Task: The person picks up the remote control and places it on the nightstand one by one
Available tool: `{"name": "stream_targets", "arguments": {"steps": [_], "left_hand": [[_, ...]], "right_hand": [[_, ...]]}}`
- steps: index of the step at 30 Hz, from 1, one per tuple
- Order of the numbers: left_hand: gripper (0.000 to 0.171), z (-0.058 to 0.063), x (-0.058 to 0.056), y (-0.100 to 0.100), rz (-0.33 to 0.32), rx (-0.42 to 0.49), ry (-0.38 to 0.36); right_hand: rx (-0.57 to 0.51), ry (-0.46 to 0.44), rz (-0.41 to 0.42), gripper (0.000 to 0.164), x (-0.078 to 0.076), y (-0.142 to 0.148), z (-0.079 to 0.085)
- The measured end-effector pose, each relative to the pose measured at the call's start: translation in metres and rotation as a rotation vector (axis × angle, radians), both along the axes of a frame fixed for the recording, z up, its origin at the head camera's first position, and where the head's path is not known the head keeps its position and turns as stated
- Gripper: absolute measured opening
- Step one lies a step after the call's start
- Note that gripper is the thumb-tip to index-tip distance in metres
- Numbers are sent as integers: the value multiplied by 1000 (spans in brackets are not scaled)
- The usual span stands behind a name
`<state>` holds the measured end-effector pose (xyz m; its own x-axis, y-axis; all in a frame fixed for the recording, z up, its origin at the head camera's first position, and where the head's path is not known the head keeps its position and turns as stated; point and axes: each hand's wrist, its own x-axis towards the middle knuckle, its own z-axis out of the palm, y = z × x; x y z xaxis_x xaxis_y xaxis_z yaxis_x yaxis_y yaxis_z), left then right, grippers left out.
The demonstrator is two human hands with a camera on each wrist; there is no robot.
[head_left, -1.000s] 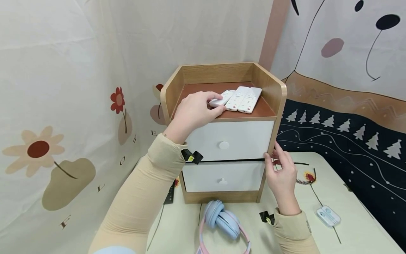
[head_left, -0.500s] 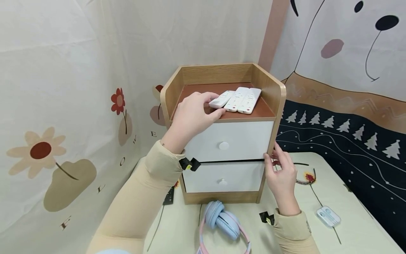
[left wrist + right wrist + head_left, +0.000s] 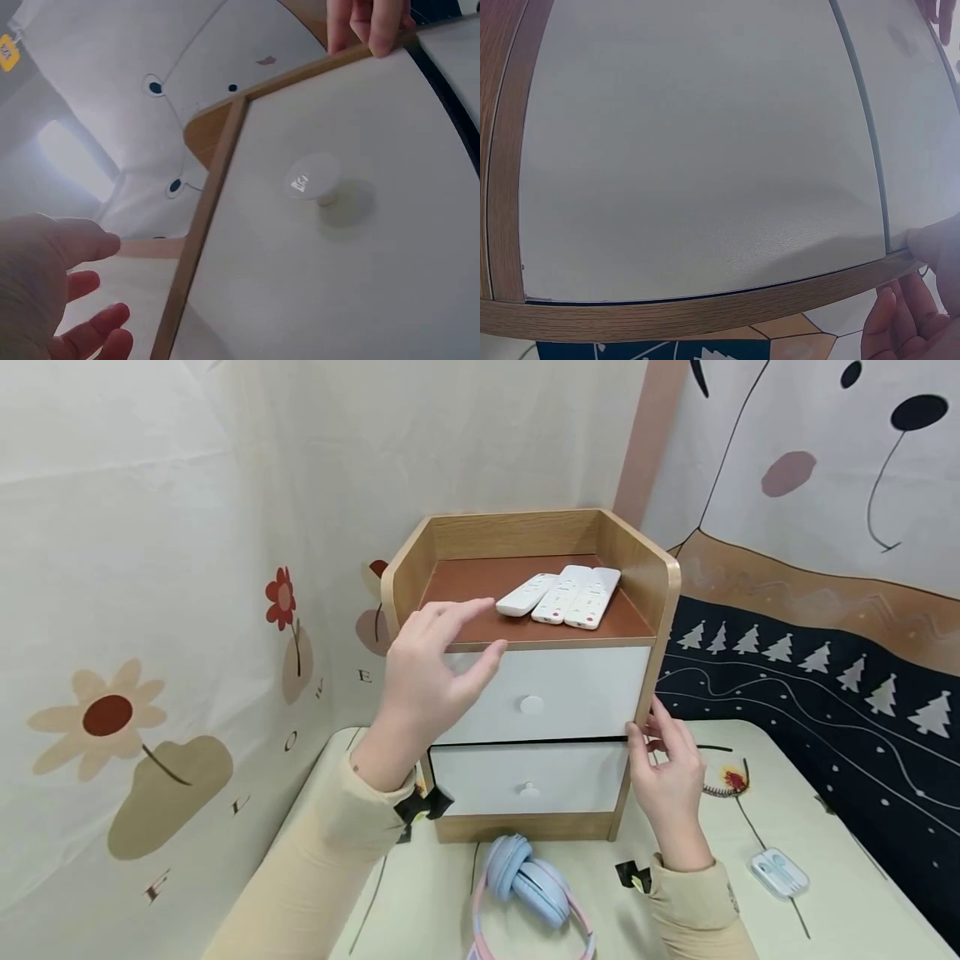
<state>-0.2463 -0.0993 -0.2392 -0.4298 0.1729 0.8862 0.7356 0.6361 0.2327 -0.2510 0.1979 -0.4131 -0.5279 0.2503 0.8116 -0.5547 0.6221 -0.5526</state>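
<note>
Three white remote controls (image 3: pixel 561 595) lie side by side on the brown top shelf of a small wooden cabinet (image 3: pixel 647 660) with two white drawers; the leftmost one is angled away from the others. My left hand (image 3: pixel 423 681) hangs in front of the shelf's left part, thumb and fingers spread apart with nothing between them, just short of the nearest remote. In the left wrist view its fingers (image 3: pixel 90 244) are beside the upper drawer. My right hand (image 3: pixel 670 777) grips the cabinet's right edge, thumb on the front, fingers round the side. Both drawers are pushed in.
Blue and pink headphones (image 3: pixel 528 881) lie on the table before the cabinet. To the right are a small clear case with earphones (image 3: pixel 778 872) and a spiral-bound item (image 3: pixel 723 789). Printed fabric walls (image 3: pixel 825 568) stand behind and beside the table.
My left hand has let go of the leftmost remote and moved down and left, away from the shelf. The remote now rests on the shelf; my right hand has stayed put.
</note>
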Motion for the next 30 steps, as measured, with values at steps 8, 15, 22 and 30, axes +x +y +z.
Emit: {"name": "stream_targets", "arguments": {"steps": [8, 15, 22, 30], "left_hand": [[41, -13, 19, -18, -82, 115, 139], [44, -37, 30, -42, -143, 244, 212], [50, -73, 27, -70, -72, 372, 103], [59, -127, 11, -91, 30, 381, -89]], "right_hand": [[-4, 11, -2, 57, -1, 0, 1], [-3, 14, 2, 56, -1, -1, 2], [-12, 17, -3, 56, -1, -5, 4], [-15, 32, -8, 55, 1, -5, 2]]}}
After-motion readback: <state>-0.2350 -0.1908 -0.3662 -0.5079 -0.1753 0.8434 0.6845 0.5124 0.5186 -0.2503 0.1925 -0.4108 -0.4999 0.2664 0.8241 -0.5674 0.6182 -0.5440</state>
